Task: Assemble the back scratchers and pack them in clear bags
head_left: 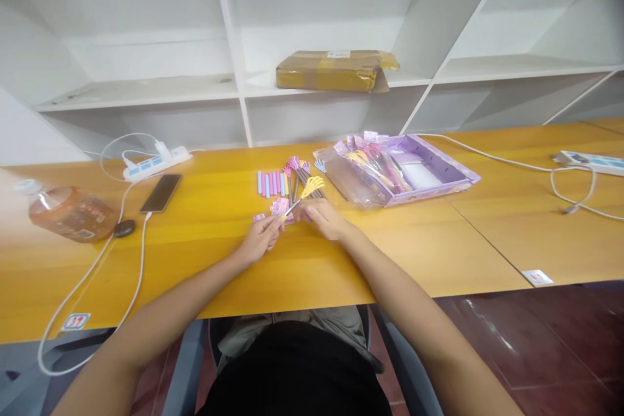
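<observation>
My left hand (262, 238) and my right hand (322, 217) meet over the yellow table (341, 260), fingers pinched. Together they hold a thin stick with a yellow hand-shaped tip (312, 186) and a small pink tag (279, 207). Just behind them lie several more sticks with pink, blue and yellow tips (298, 172) and a row of pink and blue caps (272, 182). A small pink tag (259, 217) lies left of my left hand.
A purple box (439, 179) with a clear plastic bag of more sticks (363, 169) stands to the right. At left are a bottle (68, 211), a phone (160, 192), a power strip (156, 162) and white cables. A cardboard parcel (336, 70) lies on the shelf.
</observation>
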